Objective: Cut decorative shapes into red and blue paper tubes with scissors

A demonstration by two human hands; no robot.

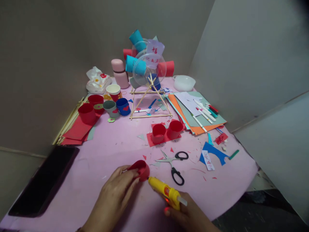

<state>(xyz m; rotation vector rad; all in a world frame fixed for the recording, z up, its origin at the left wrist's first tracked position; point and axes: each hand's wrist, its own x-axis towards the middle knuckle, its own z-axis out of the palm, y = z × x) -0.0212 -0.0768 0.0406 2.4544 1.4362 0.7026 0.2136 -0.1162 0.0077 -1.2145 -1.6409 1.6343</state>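
Observation:
My left hand (120,187) grips a red paper cup (144,171) from its left side, with some fingers inside the opening. A yellow hot glue gun (161,188) is in my right hand (185,211); its red light glows and a clear glue stick pokes out of the back. The gun's nozzle is at the cup's lower right edge; whether it touches, I cannot tell. Just beyond lie open scissors (171,159) with black handles. Two red paper cups (158,134) stand on red paper behind the scissors.
A stick frame (151,116) carries clear discs and coloured cups at the back. Coloured sheets (183,108) with markers lie right, near blue paper scraps (212,151). A black tablet-like slab (45,180) lies left. Grey (111,109) and blue (123,108) cups stand before a pink flask (120,75).

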